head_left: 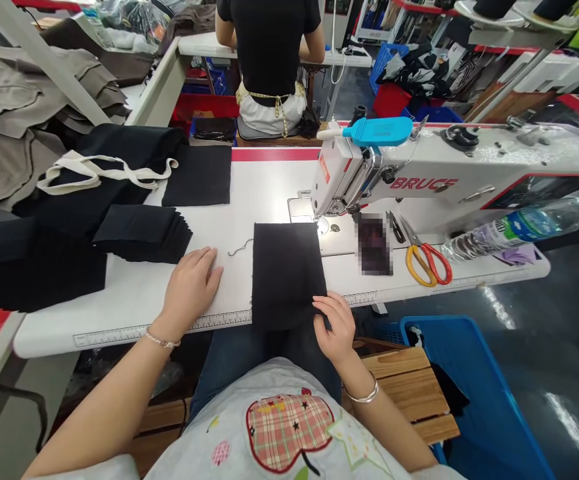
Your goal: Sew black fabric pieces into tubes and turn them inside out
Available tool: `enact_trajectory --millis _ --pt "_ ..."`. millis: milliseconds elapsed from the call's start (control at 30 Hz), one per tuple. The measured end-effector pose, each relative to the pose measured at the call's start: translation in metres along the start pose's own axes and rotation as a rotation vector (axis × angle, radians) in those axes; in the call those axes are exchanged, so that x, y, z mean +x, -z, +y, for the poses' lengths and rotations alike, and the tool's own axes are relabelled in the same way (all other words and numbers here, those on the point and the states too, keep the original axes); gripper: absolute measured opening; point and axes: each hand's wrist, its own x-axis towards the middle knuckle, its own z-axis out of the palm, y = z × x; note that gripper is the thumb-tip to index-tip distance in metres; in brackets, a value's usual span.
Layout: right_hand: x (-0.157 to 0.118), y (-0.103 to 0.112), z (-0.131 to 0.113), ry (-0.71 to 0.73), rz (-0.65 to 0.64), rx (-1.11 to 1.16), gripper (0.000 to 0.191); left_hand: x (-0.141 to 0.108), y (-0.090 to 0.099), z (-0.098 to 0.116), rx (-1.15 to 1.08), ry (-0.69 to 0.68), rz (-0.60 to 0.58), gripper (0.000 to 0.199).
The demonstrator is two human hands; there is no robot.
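Observation:
A rectangular piece of black fabric (pixel 289 273) lies on the white sewing table in front of me, its near end hanging slightly over the front edge. My right hand (pixel 335 327) has its near right corner between thumb and fingers. To the left, my left hand (pixel 192 283) rests flat on the tabletop, fingers stretched out and holding nothing. Just beyond it is a fanned stack of black fabric pieces (pixel 142 233). A loose thread (pixel 240 248) lies beside the fabric's left edge. The sewing machine (pixel 394 167) stands behind, its needle area near the fabric's far right corner.
Scissors (pixel 428 262) with orange and red handles and a plastic bottle (pixel 519 227) lie at right. A blue bin (pixel 479 393) stands below. More black fabric (pixel 34 260) and a cream strap (pixel 104 172) are piled at left. A person in black (pixel 272 53) sits ahead.

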Motion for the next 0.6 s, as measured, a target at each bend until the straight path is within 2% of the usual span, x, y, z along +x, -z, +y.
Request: enact_trajectory --millis 100,233,333,433,600 --pt "0.000 -0.001 0.004 -0.014 -0.011 0.006 0.030 0.022 -0.004 0.008 -0.063 0.016 -0.040 0.044" --pt "0.007 0.000 0.016 -0.026 -0.054 0.007 0.028 0.044 0.002 0.027 -0.133 0.081 -0.125 0.026" --pt "0.013 0.004 0.028 -0.060 -0.088 -0.048 0.029 0.046 0.009 0.034 -0.143 0.107 -0.143 0.021" --pt "0.013 0.011 0.040 -0.125 -0.089 -0.117 0.036 0.039 0.015 0.031 -0.143 0.139 -0.139 0.016" --pt "0.003 0.034 0.062 -0.151 -0.008 -0.190 0.039 0.033 0.028 0.026 -0.166 0.220 -0.129 0.012"
